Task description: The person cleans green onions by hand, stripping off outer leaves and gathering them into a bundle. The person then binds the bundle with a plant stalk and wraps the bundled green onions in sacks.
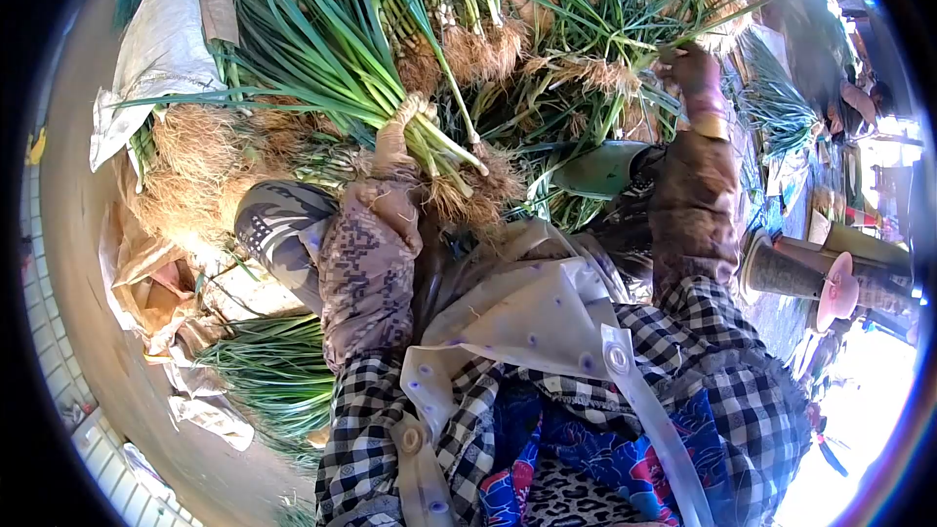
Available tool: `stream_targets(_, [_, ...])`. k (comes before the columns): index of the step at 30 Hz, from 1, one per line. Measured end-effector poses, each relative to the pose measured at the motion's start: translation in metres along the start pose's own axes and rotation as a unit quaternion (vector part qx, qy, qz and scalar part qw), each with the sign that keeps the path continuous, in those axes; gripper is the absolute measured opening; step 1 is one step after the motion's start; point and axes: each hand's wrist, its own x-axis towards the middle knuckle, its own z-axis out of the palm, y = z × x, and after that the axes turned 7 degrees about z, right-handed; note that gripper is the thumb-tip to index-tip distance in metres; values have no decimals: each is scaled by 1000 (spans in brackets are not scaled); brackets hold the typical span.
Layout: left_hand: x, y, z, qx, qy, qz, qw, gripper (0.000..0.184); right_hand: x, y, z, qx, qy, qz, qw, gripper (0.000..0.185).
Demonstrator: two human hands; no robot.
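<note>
My left hand [398, 132] is closed round a bunch of green onions [366, 68]. Their long leaves fan toward the upper left, and the white stems with tangled roots [478, 190] point down to the right. My right hand [693, 73] reaches out to the far right, its fingers curled at the stalks of a loose heap of green onions [605, 34]. What those fingers hold, if anything, is hidden. Between the hands, brown roots [586, 73] and single stalks lie across the heap.
A rooty bundle [190, 156] lies at the left under a white sack [166, 34]. More green onions [273, 371] are by my left leg. A clear plastic apron [527, 303] covers my lap. At the right stand a dark bucket-like container [781, 268] and a pink round object [837, 291].
</note>
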Motion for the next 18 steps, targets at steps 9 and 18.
stream_targets(9, [-25, 6, 45, -54, -48, 2, 997, 30, -111, 35, 190, -234, -329, -201, 893, 25])
stream_targets(18, [-43, 47, 39, 56, -129, 11, 990, 39, -38, 88, 231, -288, -218, -193, 912, 27])
